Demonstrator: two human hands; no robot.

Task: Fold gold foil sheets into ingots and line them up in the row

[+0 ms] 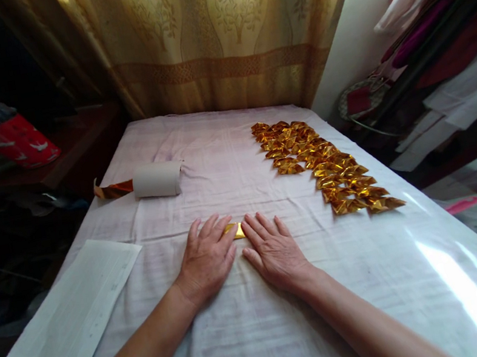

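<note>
Left hand (pixel 208 254) and right hand (pixel 274 249) both palm down, fingers extended, grasping nothing; forearms come in from the near edge. White sheet (pixel 250 349) beneath them, wrinkled, bright sun patch at near right. Beyond its far edge, a gold patterned curtain (pixel 214 38). Clothes (pixel 465 101) hang off to the right. Gold folded pieces (pixel 329 171) set close together in slanting rows, right of the hands and farther off. White paper (pixel 77 311) flat on the left, near the left forearm. Pale roll (pixel 156 180) on its side, beyond the left hand, brownish-gold foil (pixel 115 189) running out at its left end. Smallest: a shiny gold strip (pixel 239 231), flat on the sheet between the hands. Left fingers cover its left end; right fingertips are at its right end.
</note>
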